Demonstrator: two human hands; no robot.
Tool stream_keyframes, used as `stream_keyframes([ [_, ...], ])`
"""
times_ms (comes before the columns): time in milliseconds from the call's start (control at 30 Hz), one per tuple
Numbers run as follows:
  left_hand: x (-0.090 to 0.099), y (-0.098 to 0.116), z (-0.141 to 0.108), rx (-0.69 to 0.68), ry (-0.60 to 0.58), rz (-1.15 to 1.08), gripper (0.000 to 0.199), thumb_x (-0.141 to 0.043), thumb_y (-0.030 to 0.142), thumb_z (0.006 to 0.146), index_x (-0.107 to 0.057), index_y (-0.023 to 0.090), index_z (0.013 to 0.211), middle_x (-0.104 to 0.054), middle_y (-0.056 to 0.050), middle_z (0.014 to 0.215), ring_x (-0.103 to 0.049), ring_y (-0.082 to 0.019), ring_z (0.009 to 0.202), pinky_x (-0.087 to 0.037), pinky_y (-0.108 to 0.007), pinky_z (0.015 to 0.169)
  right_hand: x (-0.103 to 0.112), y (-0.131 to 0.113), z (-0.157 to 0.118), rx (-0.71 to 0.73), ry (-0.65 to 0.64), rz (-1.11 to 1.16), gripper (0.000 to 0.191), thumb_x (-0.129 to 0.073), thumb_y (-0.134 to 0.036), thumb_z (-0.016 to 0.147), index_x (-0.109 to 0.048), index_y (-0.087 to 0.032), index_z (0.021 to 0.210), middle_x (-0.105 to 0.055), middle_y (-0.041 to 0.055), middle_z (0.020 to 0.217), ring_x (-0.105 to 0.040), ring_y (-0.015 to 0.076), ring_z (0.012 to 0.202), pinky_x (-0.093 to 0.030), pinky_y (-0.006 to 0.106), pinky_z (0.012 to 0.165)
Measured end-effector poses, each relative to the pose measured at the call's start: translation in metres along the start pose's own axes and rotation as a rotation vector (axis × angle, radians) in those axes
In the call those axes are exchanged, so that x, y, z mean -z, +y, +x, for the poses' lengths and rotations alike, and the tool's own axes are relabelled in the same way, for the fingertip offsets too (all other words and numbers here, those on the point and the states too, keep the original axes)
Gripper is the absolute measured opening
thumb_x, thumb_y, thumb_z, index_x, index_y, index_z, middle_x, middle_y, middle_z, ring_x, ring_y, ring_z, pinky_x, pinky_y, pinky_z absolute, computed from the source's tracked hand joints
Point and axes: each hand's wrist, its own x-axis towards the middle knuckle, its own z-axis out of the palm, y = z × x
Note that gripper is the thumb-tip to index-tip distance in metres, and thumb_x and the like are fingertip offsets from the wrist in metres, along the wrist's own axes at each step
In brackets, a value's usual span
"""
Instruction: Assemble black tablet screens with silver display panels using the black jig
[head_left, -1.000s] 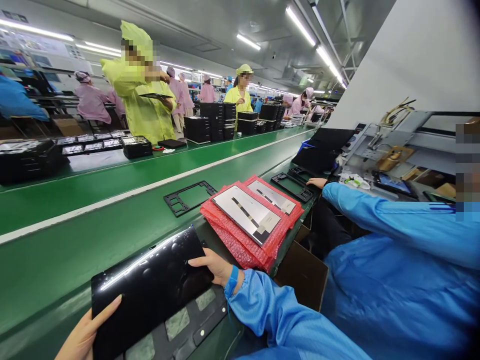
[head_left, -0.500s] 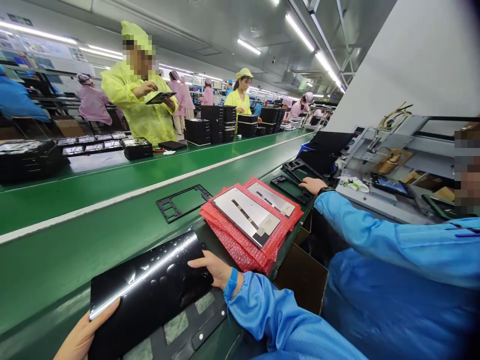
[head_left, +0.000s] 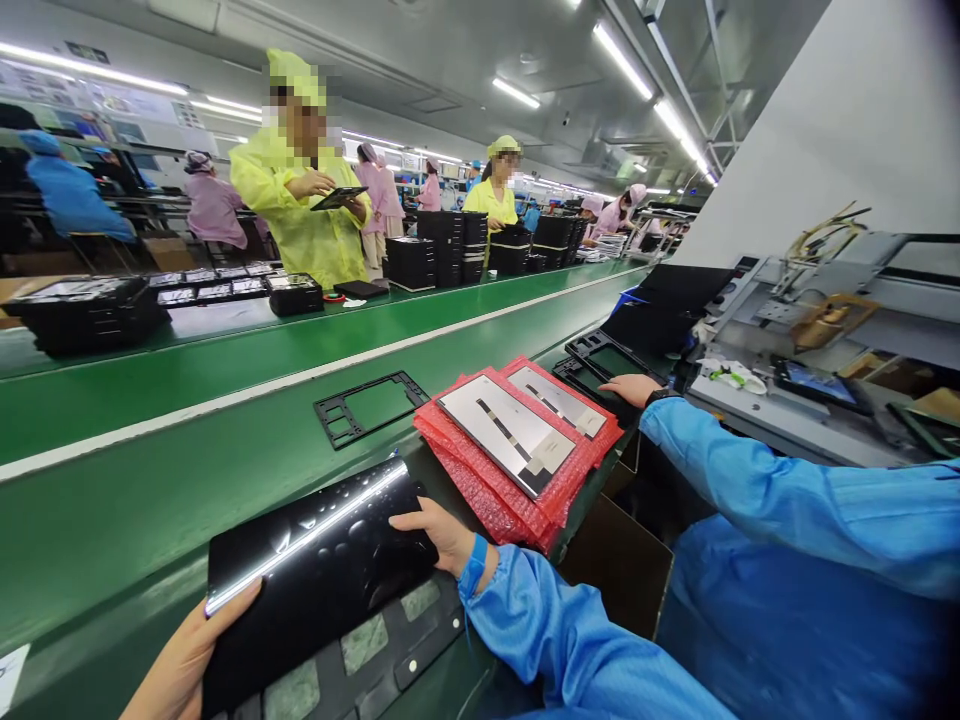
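Between my two hands is a glossy black tablet screen (head_left: 322, 560), tilted, with bubbles showing under its surface film. My left hand (head_left: 191, 640) grips its left edge, thumb on the front face. At the right end, my right hand (head_left: 435, 530) pinches it, thumb on top and fingers hidden behind. Below the screen lies a dark fixture plate (head_left: 397, 650) with cut-out windows and white dots, partly covered by the screen. To the right, silver-backed display panels (head_left: 506, 425) with dark flex strips rest on red bubble-wrap bags (head_left: 487, 500).
A black frame tray (head_left: 367, 405) lies on the green conveyor bench (head_left: 187, 440). A co-worker's hand (head_left: 630, 388) touches black frames (head_left: 600, 355) at the right. Across the line, people in yellow work beside stacked black trays (head_left: 442, 250). An open cardboard box (head_left: 619, 560) stands below the bench edge.
The view has shifted slightly, so most things appear further right. My hands keep their hold on the screen. The co-worker's hand stays at the black frames.
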Motion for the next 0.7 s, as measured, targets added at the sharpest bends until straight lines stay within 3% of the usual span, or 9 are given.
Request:
stream_keyframes([
  [233, -0.010, 0.000, -0.011, -0.052, -0.004, 0.011, 0.074, -0.080, 0.006, 0.060, -0.057, 0.019, 0.129, -0.070, -0.009, 0.111, -0.066, -0.033, 0.101, -0.060, -0.038, 0.079, -0.001, -0.001, -0.001, -0.022, 0.023, 0.022, 0.044, -0.083, -0.026, 0.055, -0.070, -0.011, 0.094, -0.070, 0.0053, 0.083, -0.065, 0.0173, 0.073, -0.045, 0.030, 0.080],
  [533, -0.007, -0.002, -0.006, -0.067, -0.061, -0.028, 0.072, -0.079, 0.016, 0.067, -0.052, 0.016, 0.134, -0.067, -0.013, 0.118, -0.065, -0.031, 0.105, -0.057, -0.037, 0.088, 0.005, 0.003, 0.000, -0.032, -0.003, 0.016, 0.042, -0.081, -0.026, 0.061, -0.069, -0.012, 0.098, -0.071, 0.0057, 0.088, -0.066, 0.0192, 0.078, -0.048, 0.031, 0.079],
  [700, -0.010, -0.004, -0.008, -0.097, -0.059, -0.039, 0.077, -0.081, 0.017, 0.064, -0.051, 0.014, 0.135, -0.066, -0.016, 0.119, -0.065, -0.034, 0.103, -0.060, -0.037, 0.080, 0.008, 0.006, 0.000, -0.022, -0.040, 0.006, 0.041, -0.077, -0.025, 0.068, -0.068, -0.011, 0.105, -0.071, 0.0075, 0.088, -0.067, 0.0213, 0.083, -0.049, 0.032, 0.081],
])
